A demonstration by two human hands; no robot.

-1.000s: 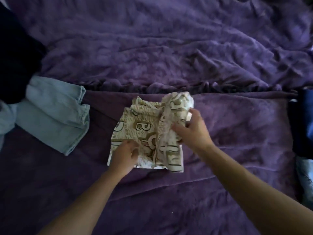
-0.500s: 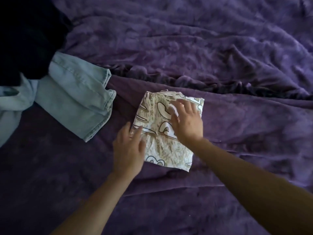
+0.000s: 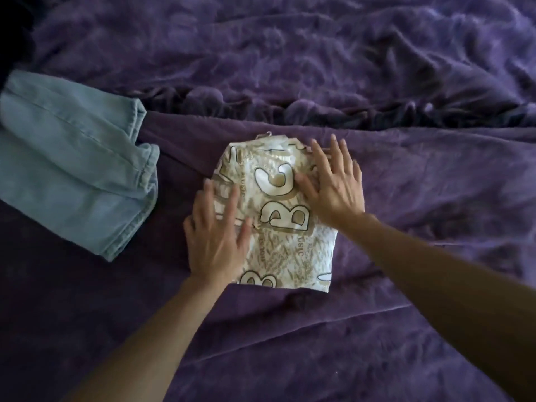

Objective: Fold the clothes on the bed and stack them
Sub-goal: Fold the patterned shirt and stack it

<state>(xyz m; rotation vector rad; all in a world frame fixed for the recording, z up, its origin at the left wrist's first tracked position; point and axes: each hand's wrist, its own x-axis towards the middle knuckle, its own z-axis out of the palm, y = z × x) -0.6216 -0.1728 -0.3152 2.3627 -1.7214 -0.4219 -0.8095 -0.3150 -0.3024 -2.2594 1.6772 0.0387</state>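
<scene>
Folded printed garment (image 3: 285, 227) lies on the purple bed (image 3: 435, 227). Left hand (image 3: 216, 239) and right hand (image 3: 333, 184) press it flat, fingers straight (nothing gripped). Jeans (image 3: 72, 169) lie well left.

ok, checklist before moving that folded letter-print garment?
1. Letter-print garment folded compact, flat on the purple blanket: ok.
2. Left hand flat on its left edge: ok.
3. Right hand flat on its far right corner: ok.
4. Grip for lifting: not ok, both hands only press.
5. Light blue jeans apart, to the left: ok.
6. Stack to put it on: cannot tell, none in view.
</scene>
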